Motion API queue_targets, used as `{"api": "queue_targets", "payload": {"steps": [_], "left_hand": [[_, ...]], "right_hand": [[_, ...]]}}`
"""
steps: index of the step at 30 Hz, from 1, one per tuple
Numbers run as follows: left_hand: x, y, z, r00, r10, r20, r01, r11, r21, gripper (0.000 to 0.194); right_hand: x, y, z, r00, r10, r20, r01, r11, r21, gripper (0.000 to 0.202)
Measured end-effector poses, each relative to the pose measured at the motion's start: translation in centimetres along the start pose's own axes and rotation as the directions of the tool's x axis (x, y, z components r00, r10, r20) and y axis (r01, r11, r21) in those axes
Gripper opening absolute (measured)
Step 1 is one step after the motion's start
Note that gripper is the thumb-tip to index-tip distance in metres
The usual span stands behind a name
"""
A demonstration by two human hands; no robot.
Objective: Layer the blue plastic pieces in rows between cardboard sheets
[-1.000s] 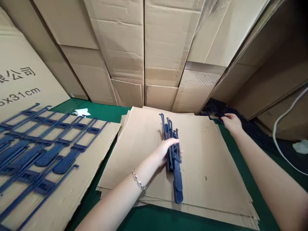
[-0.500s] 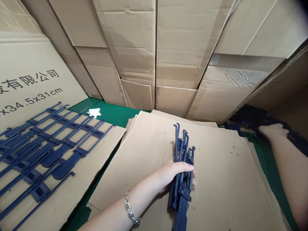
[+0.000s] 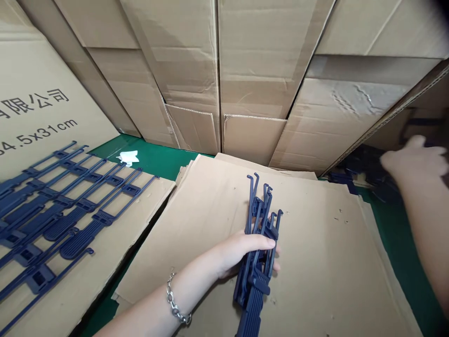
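Observation:
My left hand [image 3: 245, 250] is wrapped round a bundle of dark blue plastic parts [image 3: 257, 281] with thin hooked rods, held over a flat cardboard stack [image 3: 308, 262]. A chain bracelet hangs on that wrist. At the right edge, my right hand [image 3: 416, 161] is by a pile of dark blue parts [image 3: 375, 171] inside a cardboard box; a dark frame-like part shows just behind its fingers. Whether the fingers hold that part is hard to make out.
More blue hooked parts [image 3: 80, 234] lie in overlapping rows on cardboard at the left. Large cardboard boxes [image 3: 185, 61] form a wall behind. A white scrap [image 3: 128, 157] rests on the green surface [image 3: 157, 159]. A printed carton [image 3: 42, 98] stands at the far left.
My right hand has risen from the dark pile, and a dark frame-like part now shows behind it. My left hand keeps its bundle, slightly further left in view. The camera view has shifted.

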State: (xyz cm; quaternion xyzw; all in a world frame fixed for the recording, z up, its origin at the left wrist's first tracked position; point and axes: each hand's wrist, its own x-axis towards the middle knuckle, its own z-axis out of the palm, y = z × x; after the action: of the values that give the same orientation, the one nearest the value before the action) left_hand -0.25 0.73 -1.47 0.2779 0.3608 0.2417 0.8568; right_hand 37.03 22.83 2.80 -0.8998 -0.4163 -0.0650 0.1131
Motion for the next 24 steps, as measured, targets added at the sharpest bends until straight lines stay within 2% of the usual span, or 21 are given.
{"api": "queue_targets", "payload": {"steps": [3,5,9,16,21,24], "left_hand": [[0.0,0.2,-0.1,1.0,-0.028,0.007,0.028,1.0,0.012,0.04],[-0.1,0.3,-0.1,0.999,-0.029,0.017,0.029,1.0,0.008,0.04],[-0.2,0.2,-0.1,0.999,-0.016,0.032,0.016,1.0,0.002,0.041],[-0.4,0.2,0.0,0.999,0.004,0.035,-0.005,1.0,0.01,0.036],[-0.3,0.3,0.1,1.0,-0.008,0.028,0.007,1.0,0.03,0.037],[-0.3,0.3,0.0,1.0,-0.002,0.026,0.001,1.0,0.019,0.038]], "right_hand": [[-1.7,-2.5,1.2,0.98,0.01,0.2,-0.012,1.0,0.01,0.06],[-2.1,-3.4,2.6,0.963,-0.015,0.268,0.014,1.0,0.008,0.062],[-1.4,-4.1,4.3,0.957,-0.014,0.291,0.01,1.0,0.015,0.064],[-0.1,-4.5,4.7,0.943,0.035,0.331,-0.057,0.997,0.056,0.088],[0.1,-3.3,4.9,0.965,0.045,0.258,-0.073,0.992,0.103,0.075],[-0.3,-2.2,4.4,0.983,-0.01,0.183,-0.014,0.992,0.127,0.066]]}}
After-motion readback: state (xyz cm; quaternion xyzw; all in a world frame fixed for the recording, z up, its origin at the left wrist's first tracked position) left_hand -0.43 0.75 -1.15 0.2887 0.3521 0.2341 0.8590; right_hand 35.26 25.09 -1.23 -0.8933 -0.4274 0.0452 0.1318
